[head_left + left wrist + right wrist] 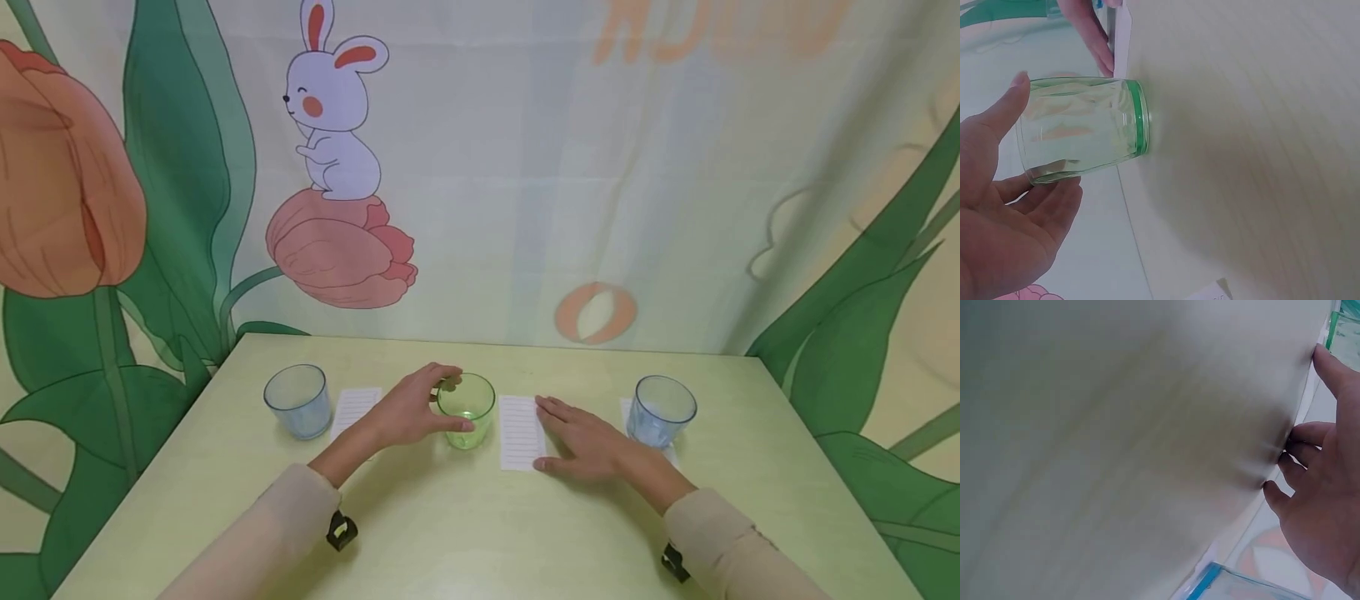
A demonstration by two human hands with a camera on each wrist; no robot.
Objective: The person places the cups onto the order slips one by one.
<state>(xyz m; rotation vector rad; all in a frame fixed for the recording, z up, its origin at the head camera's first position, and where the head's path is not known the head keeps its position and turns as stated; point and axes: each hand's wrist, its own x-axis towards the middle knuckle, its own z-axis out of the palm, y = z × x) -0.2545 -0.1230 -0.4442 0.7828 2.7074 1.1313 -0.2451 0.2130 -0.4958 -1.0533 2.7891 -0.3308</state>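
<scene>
My left hand point(411, 408) grips a green glass point(467, 412) near its rim, thumb on the near side and fingers round the far side. In the left wrist view the glass point(1085, 128) stands upright with its thick green base close to the table. Just right of it lies a white lined paper slip point(521, 433). My right hand point(588, 442) rests over the slip's right edge, fingers extended and thumb apart. The right wrist view shows the right hand's fingertips point(1291, 434) touching down at the tabletop, with the green glass at the upper corner.
A blue glass point(300, 404) stands at the left, beside a second lined slip point(356, 408) partly behind my left wrist. Another blue glass point(660, 412) stands on a slip at the right, close to my right forearm. A printed curtain point(480, 208) hangs behind the table point(480, 533).
</scene>
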